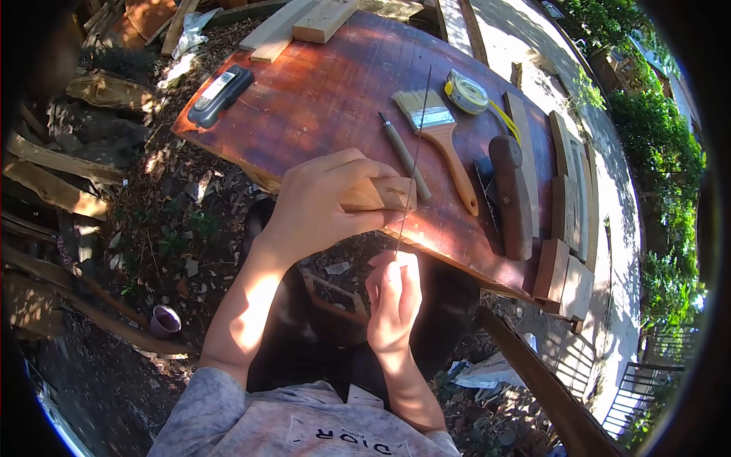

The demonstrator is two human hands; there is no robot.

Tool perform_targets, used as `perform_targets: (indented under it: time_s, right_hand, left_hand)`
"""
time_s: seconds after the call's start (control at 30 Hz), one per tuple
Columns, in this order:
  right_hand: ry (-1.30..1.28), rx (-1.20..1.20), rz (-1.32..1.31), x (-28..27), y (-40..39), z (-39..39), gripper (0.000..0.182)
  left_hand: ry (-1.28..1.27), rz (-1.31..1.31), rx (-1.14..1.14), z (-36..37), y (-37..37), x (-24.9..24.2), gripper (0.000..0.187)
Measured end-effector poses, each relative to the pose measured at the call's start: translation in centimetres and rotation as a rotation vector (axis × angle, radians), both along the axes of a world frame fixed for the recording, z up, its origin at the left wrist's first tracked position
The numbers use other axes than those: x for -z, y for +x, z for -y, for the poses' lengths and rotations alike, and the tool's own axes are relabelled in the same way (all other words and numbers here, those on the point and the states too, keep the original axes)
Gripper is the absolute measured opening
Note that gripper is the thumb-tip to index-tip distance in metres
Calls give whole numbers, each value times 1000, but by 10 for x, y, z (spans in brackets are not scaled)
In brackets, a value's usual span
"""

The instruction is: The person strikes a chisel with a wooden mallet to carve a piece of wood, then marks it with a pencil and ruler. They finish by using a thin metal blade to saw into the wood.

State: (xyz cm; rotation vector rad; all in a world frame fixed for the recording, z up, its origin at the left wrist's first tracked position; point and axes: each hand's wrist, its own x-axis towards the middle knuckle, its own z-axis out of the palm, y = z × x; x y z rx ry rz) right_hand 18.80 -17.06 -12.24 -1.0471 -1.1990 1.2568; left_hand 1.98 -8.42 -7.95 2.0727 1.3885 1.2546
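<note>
My left hand [324,199] is wrapped round a small wooden block [381,193] at the near edge of the reddish table. Below it, my right hand [394,297] pinches the lower end of a thin dark rod or blade [424,114]. This thin piece stands nearly upright in view and passes across the block's right end; whether it touches the wood I cannot tell. Just right of the block lies a grey pen-like tool [405,154]. Beyond it is a paintbrush [442,137] with a wooden handle.
On the table [327,99] are a yellow tape measure [467,93], a dark wooden-handled tool [512,198], a black case [221,96] and wooden boards [325,20]. More wood blocks [565,209] line the right edge. A purple cup [164,321] is on the ground.
</note>
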Motion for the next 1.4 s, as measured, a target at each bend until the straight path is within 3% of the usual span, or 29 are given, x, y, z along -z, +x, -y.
perform_targets:
  time_s: [0.33, 0.43, 0.97, 1.07, 1.23, 1.4]
  right_hand:
    - [-28, -54, -50, -4, 4, 0, 24]
    - [-29, -92, -257, -2, 7, 7, 29]
    - [5, 67, 262, -28, 1, -15, 32]
    - [-67, 46, 286, -31, 4, -16, 23]
    - [-24, 67, 364, -27, 1, -18, 18]
    - [167, 33, 685, -16, 9, -21, 28]
  left_hand:
    - [-13, -20, -10, 1, -1, -1, 48]
    - [0, -56, 38, -1, -6, 0, 49]
    - [-7, -92, 55, 0, -11, 1, 49]
    - [-8, -91, 67, -1, -13, 3, 50]
    - [29, -65, 64, -1, -12, 6, 50]
    - [41, -72, 67, -2, -13, 6, 50]
